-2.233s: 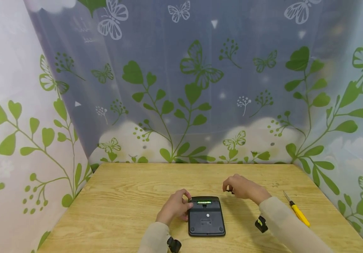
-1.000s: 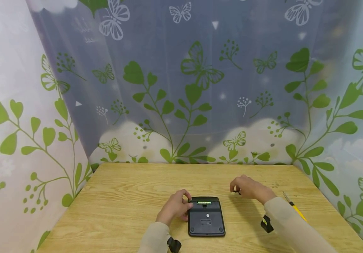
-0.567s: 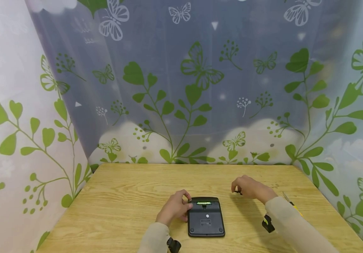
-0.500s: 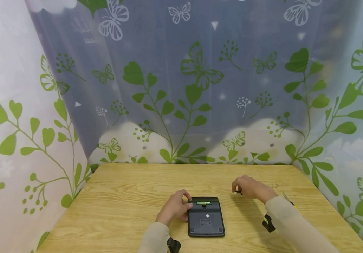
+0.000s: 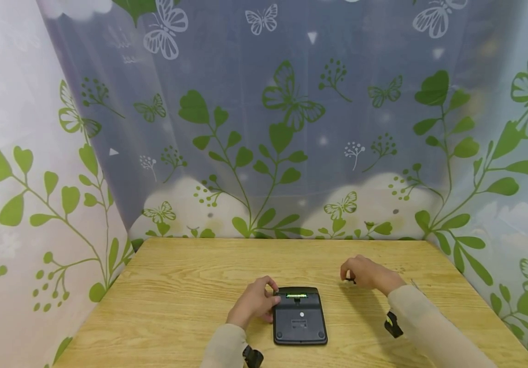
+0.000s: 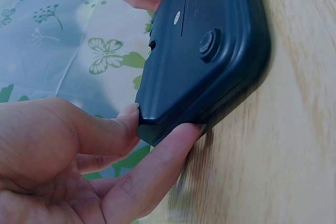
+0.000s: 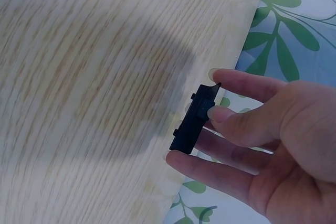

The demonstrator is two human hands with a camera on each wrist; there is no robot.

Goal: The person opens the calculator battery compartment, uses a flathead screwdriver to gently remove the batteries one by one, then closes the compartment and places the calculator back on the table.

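Note:
A black calculator [image 5: 299, 324] lies face down on the table, its battery slot uncovered and a green battery [image 5: 297, 295] showing inside. My left hand [image 5: 255, 300] pinches the calculator's far left corner; in the left wrist view thumb and finger press on its edges. Off to the right, my right hand [image 5: 366, 272] holds a small black battery cover [image 7: 193, 121] above the table. In the right wrist view the thumb rests on the cover's face, with fingertips at both ends and small tabs along one side.
Only the thin metal tip of a screwdriver [image 5: 416, 285] shows past my right sleeve [image 5: 429, 327], which hides the rest. The wooden table [image 5: 190, 286] ends at a hanging cloth [image 5: 227, 153] printed with leaves and butterflies.
My right hand has drifted right, away from the calculator, with the battery cover in it. Its sleeve now hides the screwdriver's yellow handle. My left hand and the calculator have stayed put.

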